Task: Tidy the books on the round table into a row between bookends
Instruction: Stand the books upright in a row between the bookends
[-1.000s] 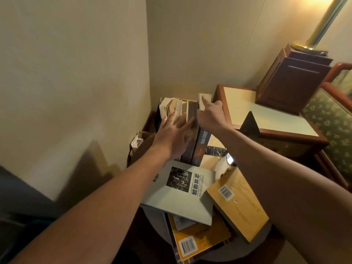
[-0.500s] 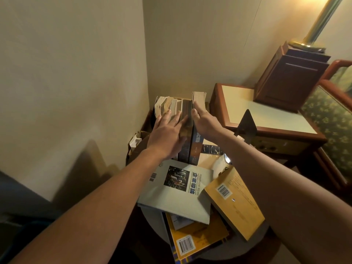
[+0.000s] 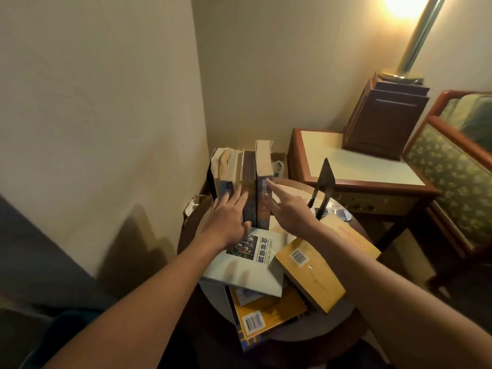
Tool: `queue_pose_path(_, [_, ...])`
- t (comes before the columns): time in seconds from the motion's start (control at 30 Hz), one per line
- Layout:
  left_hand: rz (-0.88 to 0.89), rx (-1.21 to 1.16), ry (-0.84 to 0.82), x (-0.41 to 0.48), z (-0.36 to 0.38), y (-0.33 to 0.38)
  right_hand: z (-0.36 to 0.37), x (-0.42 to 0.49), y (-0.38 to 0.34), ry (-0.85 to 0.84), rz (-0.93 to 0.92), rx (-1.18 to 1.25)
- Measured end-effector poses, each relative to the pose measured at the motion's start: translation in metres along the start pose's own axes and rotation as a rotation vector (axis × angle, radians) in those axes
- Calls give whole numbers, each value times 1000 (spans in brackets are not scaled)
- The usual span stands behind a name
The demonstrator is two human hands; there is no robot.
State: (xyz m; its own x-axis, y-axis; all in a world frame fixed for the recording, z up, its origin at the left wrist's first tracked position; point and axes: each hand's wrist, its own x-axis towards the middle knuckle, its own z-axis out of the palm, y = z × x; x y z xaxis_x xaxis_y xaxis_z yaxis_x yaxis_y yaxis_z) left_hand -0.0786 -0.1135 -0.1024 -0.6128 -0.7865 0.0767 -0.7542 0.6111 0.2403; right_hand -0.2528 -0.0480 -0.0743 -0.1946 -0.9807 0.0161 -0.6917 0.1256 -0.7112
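Note:
Several upright books [image 3: 241, 166] stand in a row at the far left of the round table [image 3: 314, 334]. My left hand [image 3: 226, 217] lies flat against their near spines, fingers spread. My right hand [image 3: 288, 206] touches the rightmost upright book [image 3: 263, 169] with its fingertips, holding nothing. A black bookend [image 3: 323, 187] stands apart to the right of the row. Loose books lie flat nearer me: a white one [image 3: 250, 265], a thick yellow one [image 3: 311, 275] and an orange one [image 3: 263, 315] underneath.
A wooden side table [image 3: 356, 166] with a dark wooden box [image 3: 386, 121] and a brass lamp pole [image 3: 415, 41] stands behind at right. An upholstered chair [image 3: 458, 166] is at far right. Walls close in at left and behind the row.
Both hands have slid down from the tops of the upright books to their lower spines. My right hand has drawn back from the top of the rightmost book.

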Motion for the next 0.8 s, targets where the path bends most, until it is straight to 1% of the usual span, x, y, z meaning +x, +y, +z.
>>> queue_pose_path(0.07, [-21, -39, -48, -19, 10, 5, -3, -27, 8, -58, 21, -21])
queue_pose_path(0.13, [-46, -144, -77, -38, 22, 12, -5, -52, 18, -73, 56, -77])
queue_pose_path(0.23, [-99, -298, -85, -61, 37, 27, -7, -87, 36, -93, 137, -100])
queue_pose_path(0.3, [-128, -326, -100, -76, 46, 31, -8, -107, 49, -137, 191, -98])
queue_pose_path(0.4, [-174, -299, -161, -97, 56, 25, -9, -128, 62, -177, 238, -114])
queue_pose_path(0.5, [-214, -255, -178, -112, 62, 13, -9, -138, 72, -206, 248, -125])
queue_pose_path(0.6, [-257, -218, -226, -125, 67, 1, -5, -145, 88, -250, 286, -237])
queue_pose_path(0.7, [-209, -67, -277, -131, 72, 0, -1, -154, 109, -257, 289, -365])
queue_pose_path(0.8, [-165, -58, -278, -127, 75, 16, -2, -159, 126, -239, 296, -388])
